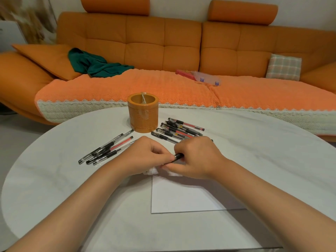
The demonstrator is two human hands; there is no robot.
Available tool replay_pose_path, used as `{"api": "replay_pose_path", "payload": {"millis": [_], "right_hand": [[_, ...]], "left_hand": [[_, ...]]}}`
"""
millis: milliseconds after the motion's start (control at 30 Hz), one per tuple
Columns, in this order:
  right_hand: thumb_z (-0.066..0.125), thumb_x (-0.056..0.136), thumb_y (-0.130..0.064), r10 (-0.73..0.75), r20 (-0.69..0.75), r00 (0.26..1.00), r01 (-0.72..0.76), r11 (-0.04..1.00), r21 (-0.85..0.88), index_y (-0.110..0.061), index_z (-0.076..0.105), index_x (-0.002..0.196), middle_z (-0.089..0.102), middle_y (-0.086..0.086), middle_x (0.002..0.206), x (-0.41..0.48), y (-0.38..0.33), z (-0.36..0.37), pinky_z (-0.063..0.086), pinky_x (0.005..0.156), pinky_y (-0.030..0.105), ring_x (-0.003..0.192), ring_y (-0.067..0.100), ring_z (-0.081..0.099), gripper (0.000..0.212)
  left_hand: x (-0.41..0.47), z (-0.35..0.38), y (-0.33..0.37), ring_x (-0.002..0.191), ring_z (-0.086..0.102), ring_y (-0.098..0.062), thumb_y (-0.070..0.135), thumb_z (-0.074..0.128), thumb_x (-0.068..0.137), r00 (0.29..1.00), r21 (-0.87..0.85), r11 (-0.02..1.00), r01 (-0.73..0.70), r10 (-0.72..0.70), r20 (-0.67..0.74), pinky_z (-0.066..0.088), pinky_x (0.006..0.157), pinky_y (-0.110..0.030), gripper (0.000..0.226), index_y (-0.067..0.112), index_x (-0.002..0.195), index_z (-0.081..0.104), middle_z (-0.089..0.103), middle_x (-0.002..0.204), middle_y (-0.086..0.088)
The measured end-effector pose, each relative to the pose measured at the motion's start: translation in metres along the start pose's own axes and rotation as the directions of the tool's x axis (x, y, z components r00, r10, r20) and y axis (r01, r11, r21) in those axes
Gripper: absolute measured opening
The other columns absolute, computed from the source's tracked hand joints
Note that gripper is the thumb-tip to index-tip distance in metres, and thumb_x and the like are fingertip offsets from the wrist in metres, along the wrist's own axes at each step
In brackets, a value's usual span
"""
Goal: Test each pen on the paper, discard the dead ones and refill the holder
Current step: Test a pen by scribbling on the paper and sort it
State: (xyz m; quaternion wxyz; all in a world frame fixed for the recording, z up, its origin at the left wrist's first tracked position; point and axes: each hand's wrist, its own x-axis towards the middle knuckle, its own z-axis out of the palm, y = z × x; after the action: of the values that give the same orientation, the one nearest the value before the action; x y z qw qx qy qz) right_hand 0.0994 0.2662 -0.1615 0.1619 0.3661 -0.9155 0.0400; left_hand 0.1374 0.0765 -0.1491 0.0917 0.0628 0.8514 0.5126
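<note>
I find the paper (181, 195) nearest on the table (54, 179), its visible part unmarked. Over its far edge my right grip (198, 159) curls round a black pen (179, 157); my left grip (145, 157) pinches its end. Beyond, a left pile (107, 149) and a right pile (180, 130) of pens flank the holder (142, 113), not yet refilled. I judge testing partway done.

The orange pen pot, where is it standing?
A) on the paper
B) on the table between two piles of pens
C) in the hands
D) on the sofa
B: the pen pot stands on the white table, a pile of pens on its left and another pile on its right. The left hand and right hand hold only a black pen.
</note>
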Motion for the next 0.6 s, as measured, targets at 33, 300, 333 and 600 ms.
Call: {"api": "replay_pose_path", "payload": {"millis": [33, 300, 333, 600], "right_hand": [[0.046, 0.083, -0.071, 0.007, 0.033, 0.999, -0.009, 0.997, 0.072, -0.025, 0.054, 0.078, 0.059, -0.007, 0.070, 0.001, 0.002, -0.001, 0.041, 0.053, 0.033, 0.062, 0.016, 0.050, 0.047], [0.065, 0.092, -0.014, 0.188, 0.012, 0.982, -0.171, 0.864, 0.473, -0.025, 0.057, 0.102, 0.052, -0.006, 0.101, 0.011, 0.017, 0.013, 0.042, 0.075, 0.023, 0.082, 0.005, 0.050, 0.016], [0.067, 0.091, -0.015, 0.216, 0.005, 0.976, -0.192, 0.859, 0.475, -0.024, 0.060, 0.100, 0.056, -0.005, 0.098, 0.012, 0.017, 0.014, 0.044, 0.074, 0.025, 0.081, 0.008, 0.052, 0.014], [0.067, 0.092, -0.020, 0.313, 0.016, 0.949, -0.303, 0.902, 0.309, -0.015, 0.074, 0.097, 0.060, -0.001, 0.100, 0.020, 0.010, 0.032, 0.049, 0.079, 0.034, 0.089, 0.020, 0.059, 0.010]], "left_hand": [[0.001, -0.003, 0.000, 0.054, 0.061, -0.006, 0.024, 0.073, 0.087, 0.999, 0.025, 1.000, -0.008, 0.009, -0.040, 0.048, 0.056, -0.028, 0.014, 0.021, 0.076, 0.080, 0.075, 0.072, 0.001], [0.019, -0.033, -0.023, 0.070, 0.068, -0.016, 0.035, 0.067, 0.091, 0.933, 0.080, 0.996, -0.028, 0.055, -0.356, 0.057, 0.068, -0.036, 0.009, 0.032, 0.086, 0.074, 0.074, 0.081, 0.014], [0.020, -0.035, -0.027, 0.075, 0.068, -0.015, 0.034, 0.067, 0.091, 0.929, 0.130, 0.991, -0.029, 0.075, -0.363, 0.058, 0.073, -0.037, 0.007, 0.033, 0.087, 0.073, 0.073, 0.082, 0.014], [0.011, -0.066, -0.052, 0.105, 0.050, -0.015, 0.034, 0.058, 0.095, 0.909, 0.744, 0.651, 0.151, 0.204, -0.363, 0.040, 0.071, -0.031, 0.023, 0.037, 0.117, 0.065, 0.061, 0.105, 0.012]]}}
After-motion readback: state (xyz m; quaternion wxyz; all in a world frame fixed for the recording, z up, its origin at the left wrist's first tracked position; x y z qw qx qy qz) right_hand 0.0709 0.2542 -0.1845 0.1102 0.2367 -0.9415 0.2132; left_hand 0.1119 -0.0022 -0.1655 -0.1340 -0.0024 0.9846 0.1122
